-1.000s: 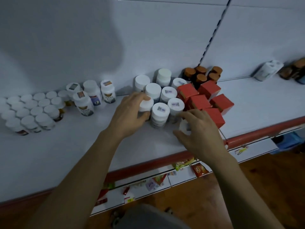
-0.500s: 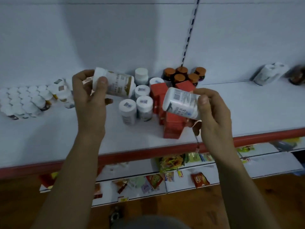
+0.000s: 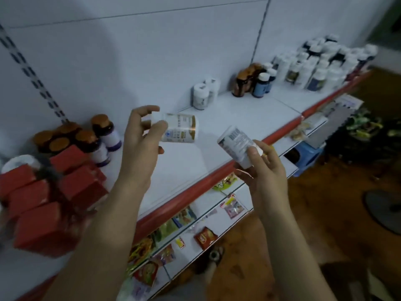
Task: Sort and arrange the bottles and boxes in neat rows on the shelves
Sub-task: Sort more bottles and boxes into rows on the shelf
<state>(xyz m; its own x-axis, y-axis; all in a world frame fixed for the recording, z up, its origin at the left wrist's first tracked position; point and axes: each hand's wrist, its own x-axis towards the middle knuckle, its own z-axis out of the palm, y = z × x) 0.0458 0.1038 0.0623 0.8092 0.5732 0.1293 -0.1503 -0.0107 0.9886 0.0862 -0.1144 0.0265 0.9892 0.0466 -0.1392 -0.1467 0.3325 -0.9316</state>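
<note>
The person's two arms reach up from below, side by side but apart. The left hand [image 3: 141, 135] is lifted over the white shelf [image 3: 227, 118], with its thumb and fingertips pinching the cap end of a white bottle [image 3: 180, 128]. That bottle lies sideways in the air, and its flat bottom points to the right. The right hand [image 3: 264, 170] is lower and sits out over the red front edge [image 3: 195, 190] of the shelf. It grips a second white bottle [image 3: 236, 142], which tilts up and to the left, with the thumb pressed across its near end. I can see a barcode on it, but the words on both labels are too blurry to read. The right hand's other fingers are tucked behind the bottle, so I cannot see how they lie. The two bottles are close but do not touch each other or the shelf. On the left of the shelf stand red boxes [image 3: 43, 203], blurry and cut off at the side, with a dark fuzzy strand hanging in front of them. Brown-capped bottles [image 3: 65, 140] stand just behind the boxes. Two white bottles [image 3: 202, 93] stand by the back wall, some dark bottles [image 3: 253, 81] are farther right, and a crowd of pale bottles [image 3: 321, 66] at the far end is too smeared to count. Snack packets [image 3: 204, 235] lie on a lower shelf.
</note>
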